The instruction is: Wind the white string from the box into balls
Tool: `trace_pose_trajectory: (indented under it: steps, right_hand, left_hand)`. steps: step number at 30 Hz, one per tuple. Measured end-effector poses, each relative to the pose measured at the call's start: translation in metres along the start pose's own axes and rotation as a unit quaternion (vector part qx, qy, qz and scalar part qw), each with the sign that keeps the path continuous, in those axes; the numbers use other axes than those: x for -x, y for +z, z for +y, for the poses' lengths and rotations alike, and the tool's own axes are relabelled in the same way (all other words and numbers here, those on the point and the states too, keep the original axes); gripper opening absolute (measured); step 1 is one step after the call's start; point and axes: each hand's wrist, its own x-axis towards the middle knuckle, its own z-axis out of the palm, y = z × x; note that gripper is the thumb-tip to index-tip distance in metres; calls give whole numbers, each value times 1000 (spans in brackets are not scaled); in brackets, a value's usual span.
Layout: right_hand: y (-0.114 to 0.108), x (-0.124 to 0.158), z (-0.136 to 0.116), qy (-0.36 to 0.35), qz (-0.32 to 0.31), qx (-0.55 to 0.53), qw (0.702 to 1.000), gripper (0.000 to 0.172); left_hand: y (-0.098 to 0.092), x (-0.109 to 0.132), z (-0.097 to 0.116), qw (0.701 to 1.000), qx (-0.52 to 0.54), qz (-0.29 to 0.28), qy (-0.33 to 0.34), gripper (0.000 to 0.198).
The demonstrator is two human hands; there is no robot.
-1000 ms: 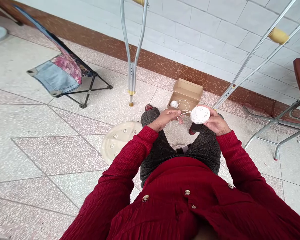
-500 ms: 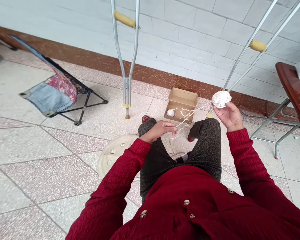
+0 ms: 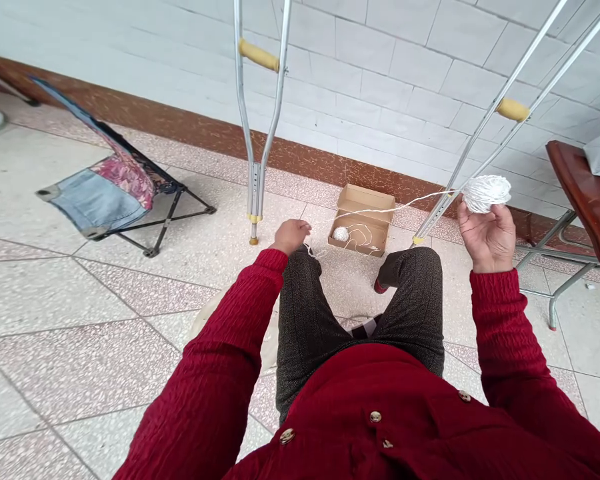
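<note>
In the head view my right hand (image 3: 487, 235) is raised at the right, its fingers closed around the underside of a large ball of white yarn (image 3: 486, 193). One strand (image 3: 405, 205) runs from this ball leftward across to my left hand (image 3: 293, 235), which pinches it above my left knee. A short loose length hangs below the left fingers. On the floor between my feet, an open cardboard box (image 3: 365, 200) holds a smaller white yarn ball (image 3: 341, 234) and loose curls of strand.
Two metal crutches lean on the tiled wall, the left crutch (image 3: 257, 180) and the right crutch (image 3: 475, 147). A folding chair (image 3: 105, 193) stands at the left. At the right is a brown wooden tabletop or seat (image 3: 580, 193) on metal legs. Partly behind my left arm lies a pale round stool (image 3: 205, 319).
My hands have moved apart, the left leftward and upward, the right rightward with the big ball. The strand between them is longer.
</note>
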Motion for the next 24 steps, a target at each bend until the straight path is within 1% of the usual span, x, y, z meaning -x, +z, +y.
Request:
trace_pose_trajectory:
  steps: [1, 2, 4, 6, 8, 10, 11, 13, 15, 17, 20, 24]
  right_hand:
    - [7, 3, 6, 15, -8, 15, 1000, 44]
    - [14, 6, 13, 35, -16, 31, 999, 44]
    - [28, 11, 31, 94, -34, 64, 993, 41]
    - [40, 15, 48, 148, -58, 88, 983, 40]
    - [50, 17, 63, 185, -80, 111, 973, 39]
    - [58, 17, 73, 201, -98, 137, 965, 39]
    - [61, 17, 76, 204, -104, 152, 961, 39]
    - [66, 16, 79, 199, -114, 188, 955, 40]
    - [68, 14, 80, 175, -120, 229, 950, 42]
    - [67, 11, 79, 120, -124, 273, 946, 45]
    - [61, 4, 77, 40, -130, 326, 935, 48]
    - [45, -11, 82, -27, -116, 394, 911, 47]
  left_hand:
    - [7, 0, 6, 999, -28, -15, 18, 11]
    - [15, 1, 13, 998, -46, -31, 42, 19]
    - [34, 6, 32, 995, -18, -65, 77, 31]
    - [52, 15, 56, 985, 83, -91, 122, 36]
    - [65, 28, 83, 957, 208, -120, 160, 41]
    - [72, 44, 109, 924, 311, -126, 182, 45]
    - [74, 52, 120, 912, 344, -124, 188, 43]
    - [75, 67, 136, 900, 375, -124, 183, 36]
    - [75, 81, 143, 899, 379, -137, 173, 30]
    - [72, 90, 141, 897, 369, -162, 180, 33]
    - [67, 96, 129, 899, 328, -199, 211, 35]
    - [63, 96, 112, 918, 224, -230, 232, 35]
